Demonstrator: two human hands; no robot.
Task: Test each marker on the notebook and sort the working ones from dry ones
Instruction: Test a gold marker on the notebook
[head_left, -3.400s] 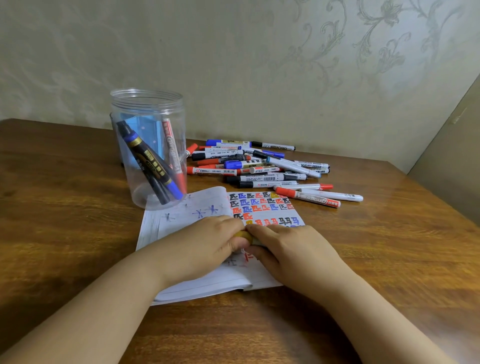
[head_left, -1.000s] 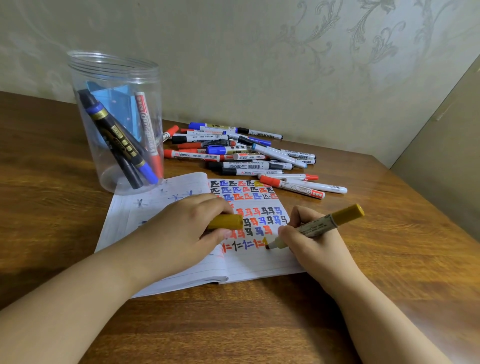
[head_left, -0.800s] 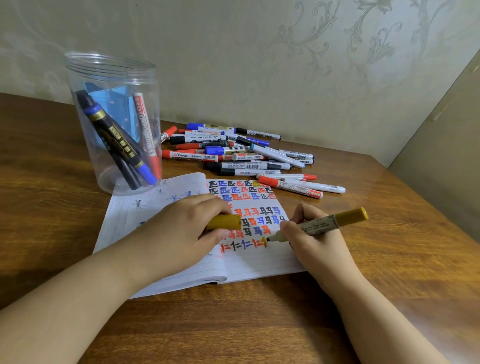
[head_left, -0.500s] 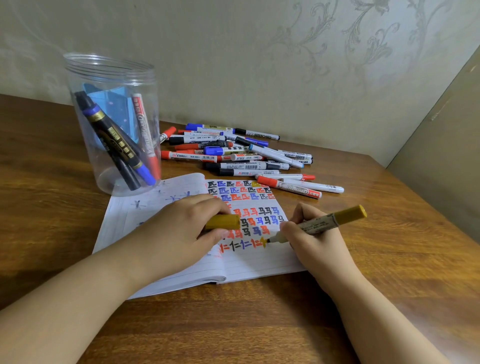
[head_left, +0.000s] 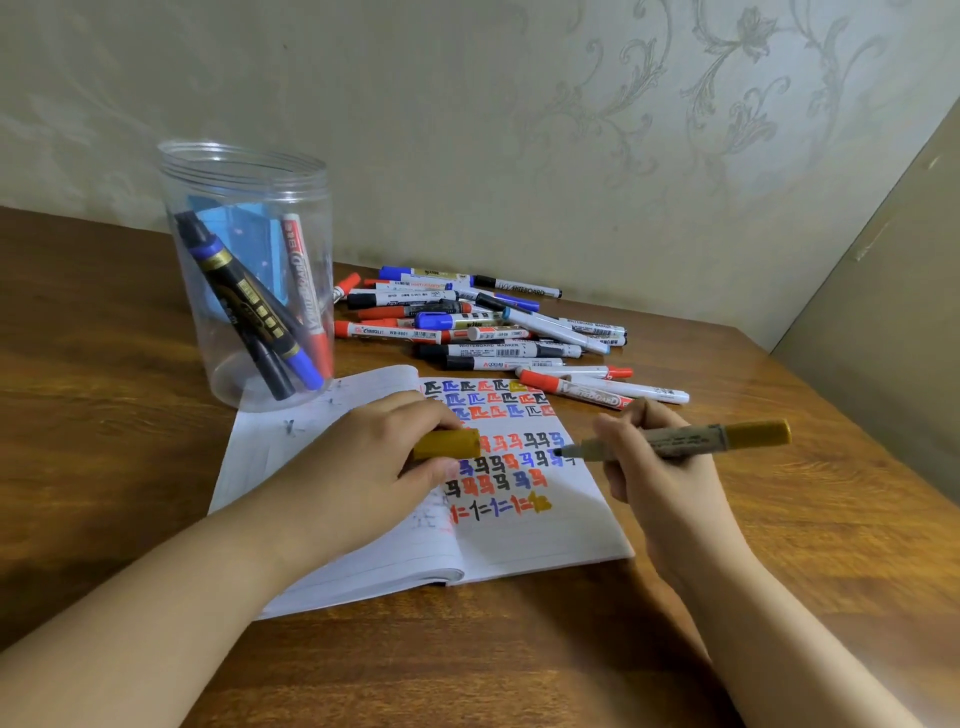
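Observation:
An open notebook (head_left: 524, 551) lies on the wooden table, its right page filled with black, red and blue marks and one gold mark (head_left: 540, 503). My right hand (head_left: 654, 467) holds an uncapped gold marker (head_left: 685, 441), lifted off the page with its tip pointing left. My left hand (head_left: 374, 462) rests on the notebook and grips the marker's gold cap (head_left: 452, 443). A pile of markers (head_left: 483, 327) lies behind the notebook. A clear plastic jar (head_left: 244, 171) at the back left holds a few markers.
A patterned wall runs close behind the table. A beige panel (head_left: 883, 291) stands at the right. The table's bare wood (head_left: 104, 415) stretches left of the notebook and along the near edge.
The marker was uncapped, its tip drew a gold mark in the bottom row, and now my right hand has lifted it off the page. The left hand keeps the cap.

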